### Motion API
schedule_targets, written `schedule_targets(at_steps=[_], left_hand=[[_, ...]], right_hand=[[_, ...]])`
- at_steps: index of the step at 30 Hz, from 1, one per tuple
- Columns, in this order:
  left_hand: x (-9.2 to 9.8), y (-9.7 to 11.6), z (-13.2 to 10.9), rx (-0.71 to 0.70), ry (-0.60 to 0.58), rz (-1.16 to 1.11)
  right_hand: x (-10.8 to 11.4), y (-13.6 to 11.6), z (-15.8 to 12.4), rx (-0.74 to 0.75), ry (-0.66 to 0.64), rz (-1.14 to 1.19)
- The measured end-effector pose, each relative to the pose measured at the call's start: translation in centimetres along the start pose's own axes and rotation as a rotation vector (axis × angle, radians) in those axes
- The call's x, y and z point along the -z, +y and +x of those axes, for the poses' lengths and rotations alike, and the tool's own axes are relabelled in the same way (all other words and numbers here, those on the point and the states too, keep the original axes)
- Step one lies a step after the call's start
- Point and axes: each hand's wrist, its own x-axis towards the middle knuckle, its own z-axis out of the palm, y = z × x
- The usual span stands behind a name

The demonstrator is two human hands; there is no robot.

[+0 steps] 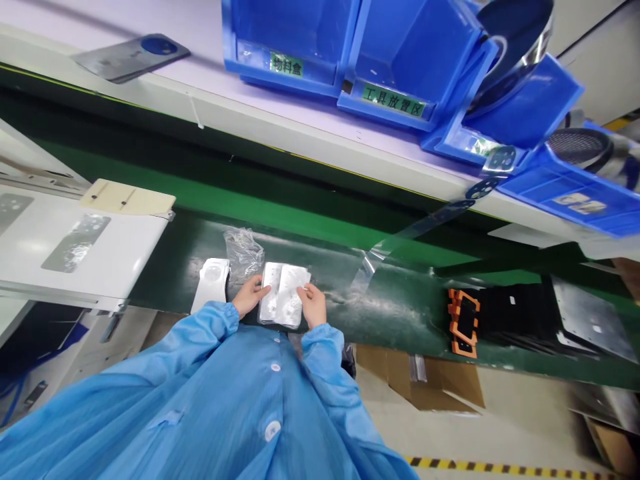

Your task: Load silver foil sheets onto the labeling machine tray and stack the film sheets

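Observation:
My left hand and my right hand hold a flat pack of silvery-white plastic-wrapped parts between them, over the near edge of the dark green belt. The left fingers curl against its left side, the right fingers pinch its right edge. A stack of white parts lies just left of my left hand, with a crumpled clear plastic bag behind it. Both sleeves are light blue.
A white machine table with a beige plate stands at the left. Orange frames and black trays sit on the belt at the right. Blue bins and film reels line the shelf beyond. Cardboard lies on the floor.

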Motion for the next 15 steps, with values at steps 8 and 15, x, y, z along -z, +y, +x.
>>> schedule_targets(at_steps=[8,15], left_hand=[[1.0,4.3,-2.5,-0.123,-0.145,0.025],[4.5,1.7,-7.4,-0.125,-0.176,0.137]], right_hand=[[-6.8,-4.0,-2.6,0.059,-0.087,0.093],[-6.7,-3.5,-6.0,0.006,-0.374,0.018]])
